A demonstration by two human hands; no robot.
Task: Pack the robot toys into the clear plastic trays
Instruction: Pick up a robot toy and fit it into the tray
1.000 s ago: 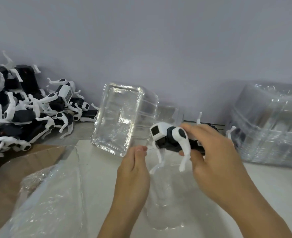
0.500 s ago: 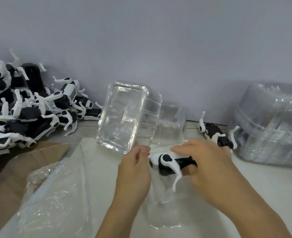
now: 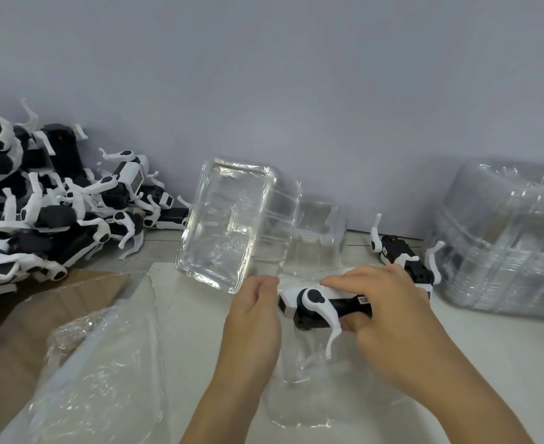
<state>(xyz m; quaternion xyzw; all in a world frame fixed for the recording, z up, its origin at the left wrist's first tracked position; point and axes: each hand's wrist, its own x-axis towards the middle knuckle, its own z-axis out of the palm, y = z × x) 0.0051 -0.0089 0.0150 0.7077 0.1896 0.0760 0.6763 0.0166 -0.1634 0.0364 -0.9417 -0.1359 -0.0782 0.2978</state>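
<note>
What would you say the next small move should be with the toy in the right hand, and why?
Probably ease the robot toy down into the clear tray beneath it: the right hand grips it just above the tray, and the left hand steadies the rim.

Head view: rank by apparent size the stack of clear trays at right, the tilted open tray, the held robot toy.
1. Stack of clear trays
2. Tilted open tray
3. Held robot toy, in the right hand; it sits nearer the camera.

Two hands (image 3: 251, 318), two separate robot dog toys (image 3: 325, 304), one toy heap (image 3: 52, 213) (uncountable), one raised clear tray (image 3: 232, 222).
</note>
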